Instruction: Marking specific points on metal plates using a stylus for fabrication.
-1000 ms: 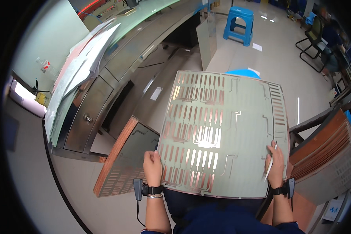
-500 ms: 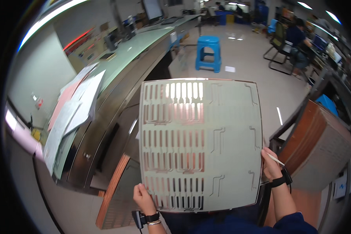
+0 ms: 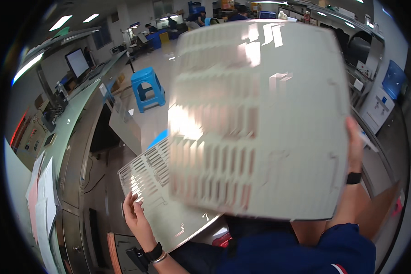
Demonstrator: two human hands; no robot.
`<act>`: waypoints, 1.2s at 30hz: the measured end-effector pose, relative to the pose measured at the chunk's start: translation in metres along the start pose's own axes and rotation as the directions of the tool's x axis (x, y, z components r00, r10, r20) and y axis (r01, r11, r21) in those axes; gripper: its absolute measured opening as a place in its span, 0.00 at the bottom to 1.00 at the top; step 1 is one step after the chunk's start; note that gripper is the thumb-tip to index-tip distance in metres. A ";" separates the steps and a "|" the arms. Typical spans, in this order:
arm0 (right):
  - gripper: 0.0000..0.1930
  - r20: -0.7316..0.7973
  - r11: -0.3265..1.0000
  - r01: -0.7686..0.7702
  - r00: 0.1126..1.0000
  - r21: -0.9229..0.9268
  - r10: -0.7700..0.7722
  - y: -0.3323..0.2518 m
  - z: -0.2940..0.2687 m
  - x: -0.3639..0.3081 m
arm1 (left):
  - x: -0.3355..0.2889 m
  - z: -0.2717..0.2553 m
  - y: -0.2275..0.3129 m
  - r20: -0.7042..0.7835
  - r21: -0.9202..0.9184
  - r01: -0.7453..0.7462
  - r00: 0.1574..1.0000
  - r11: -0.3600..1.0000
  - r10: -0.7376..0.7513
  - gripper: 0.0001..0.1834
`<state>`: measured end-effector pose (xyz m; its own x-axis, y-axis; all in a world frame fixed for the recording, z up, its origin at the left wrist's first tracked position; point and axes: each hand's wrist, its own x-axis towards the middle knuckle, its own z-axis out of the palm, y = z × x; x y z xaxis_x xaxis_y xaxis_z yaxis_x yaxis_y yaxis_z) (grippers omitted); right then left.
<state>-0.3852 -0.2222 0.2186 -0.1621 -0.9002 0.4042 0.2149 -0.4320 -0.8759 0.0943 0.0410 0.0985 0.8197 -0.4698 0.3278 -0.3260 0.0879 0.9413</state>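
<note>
A large circuit board panel [image 3: 301, 137], pale greenish with rows of shiny copper slots, is held up in front of me, slightly blurred. My right hand [image 3: 355, 144] grips its right edge, with a thin white stick [image 3: 369, 142] by the fingers. Off the panel, my left hand [image 3: 136, 217] has its fingers raised and apart. It is beside the left edge of a second, similar board panel [image 3: 169, 219], which slants lower down, partly hidden behind the first. Whether the left fingers touch that second panel I cannot tell.
On the left runs a long glass-topped counter [image 3: 80, 107] with loose papers [image 3: 43, 201] hanging at its near end. A blue plastic stool [image 3: 147, 89] stands on the floor beyond. Below left is a stack of boards [image 3: 114, 255]. Other people work far back.
My view has turned to the right. The panel has risen, now carried by my right hand, and my left hand has let go of it. A second panel shows beneath.
</note>
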 end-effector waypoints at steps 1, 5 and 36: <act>0.22 -0.025 0.999 -0.026 0.999 0.032 0.027 -0.033 -0.013 -0.004 | 0.001 0.000 -0.006 0.029 0.023 -0.010 1.000 1.000 0.009 0.19; 0.22 -0.085 0.996 -0.031 0.996 0.078 0.037 -0.097 -0.099 0.011 | -0.020 -0.021 -0.034 0.103 0.100 0.132 0.984 0.986 -0.142 0.18; 0.26 -0.279 0.926 -0.112 0.960 -0.360 0.007 0.128 -0.122 0.104 | -0.096 -0.081 -0.080 -0.218 0.643 0.243 0.967 0.726 -0.131 0.15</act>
<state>-0.4921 -0.3639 0.1165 -0.4228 -0.8522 0.3081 -0.1290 -0.2799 -0.9513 0.0805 0.1502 -0.0019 0.9381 -0.2744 0.2113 -0.3402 -0.6155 0.7109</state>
